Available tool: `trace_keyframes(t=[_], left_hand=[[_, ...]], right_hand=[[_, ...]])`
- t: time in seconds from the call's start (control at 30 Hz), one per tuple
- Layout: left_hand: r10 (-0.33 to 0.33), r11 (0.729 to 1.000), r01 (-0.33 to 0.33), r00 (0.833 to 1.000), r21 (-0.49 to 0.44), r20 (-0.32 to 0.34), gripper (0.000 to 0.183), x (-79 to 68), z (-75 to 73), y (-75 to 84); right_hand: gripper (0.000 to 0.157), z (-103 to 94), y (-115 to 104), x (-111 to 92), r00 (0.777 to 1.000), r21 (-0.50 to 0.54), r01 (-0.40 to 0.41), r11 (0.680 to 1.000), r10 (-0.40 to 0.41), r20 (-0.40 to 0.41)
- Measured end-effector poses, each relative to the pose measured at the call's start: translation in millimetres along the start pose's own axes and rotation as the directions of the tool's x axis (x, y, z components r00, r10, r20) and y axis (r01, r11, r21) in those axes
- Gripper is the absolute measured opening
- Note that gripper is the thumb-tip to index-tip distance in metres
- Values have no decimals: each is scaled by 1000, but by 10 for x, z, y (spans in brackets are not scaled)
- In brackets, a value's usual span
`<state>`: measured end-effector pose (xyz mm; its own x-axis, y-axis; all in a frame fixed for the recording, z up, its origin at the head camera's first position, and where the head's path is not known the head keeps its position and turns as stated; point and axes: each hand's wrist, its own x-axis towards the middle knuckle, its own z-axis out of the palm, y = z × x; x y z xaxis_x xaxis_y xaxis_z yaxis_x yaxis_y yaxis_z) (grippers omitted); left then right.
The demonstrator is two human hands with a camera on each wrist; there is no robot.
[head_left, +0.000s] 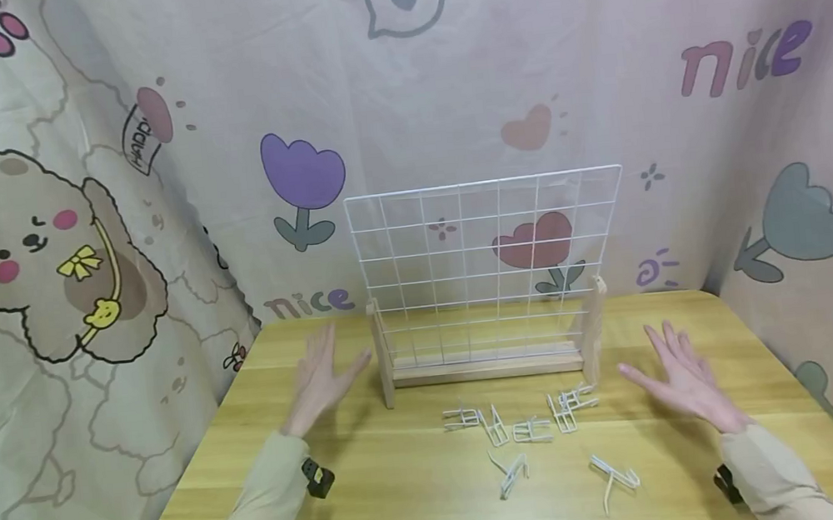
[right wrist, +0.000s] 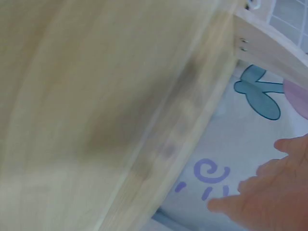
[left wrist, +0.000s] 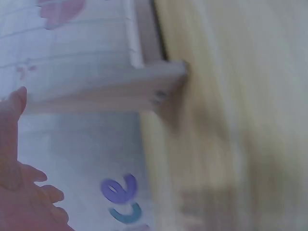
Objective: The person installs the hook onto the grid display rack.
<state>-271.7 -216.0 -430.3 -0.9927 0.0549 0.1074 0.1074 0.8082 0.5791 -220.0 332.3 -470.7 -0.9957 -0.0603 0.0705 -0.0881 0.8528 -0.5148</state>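
Observation:
A white wire grid rack stands upright in a wooden base toward the back of the table. My left hand is to the left of the rack, fingers spread, touching nothing that I can see. On the other side my right hand hovers with its fingers spread too, apart from the base. Between the hands and in front of the rack lie several white wire hooks, among them one nearer the front and another at the right. In the left wrist view the wooden side post shows beyond the thumb.
The wooden table carries everything. Behind it and at both sides hangs a pale printed curtain with flowers, lettering and a bear. Black wrist devices sit on both sleeves.

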Motion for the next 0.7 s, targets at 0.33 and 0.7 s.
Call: trace_keyframes(t=[0.33,0.7], left_hand=[[58,935,-84,995,-346,-85,82,186,-75,423],[169,847,-225,973,-482,-157,56,397,-66,489]], right_hand=[[90,-51,-115,49,998,110,55,992,-58,28],[73,44,-144,22,993,97,107,989,-111,27]])
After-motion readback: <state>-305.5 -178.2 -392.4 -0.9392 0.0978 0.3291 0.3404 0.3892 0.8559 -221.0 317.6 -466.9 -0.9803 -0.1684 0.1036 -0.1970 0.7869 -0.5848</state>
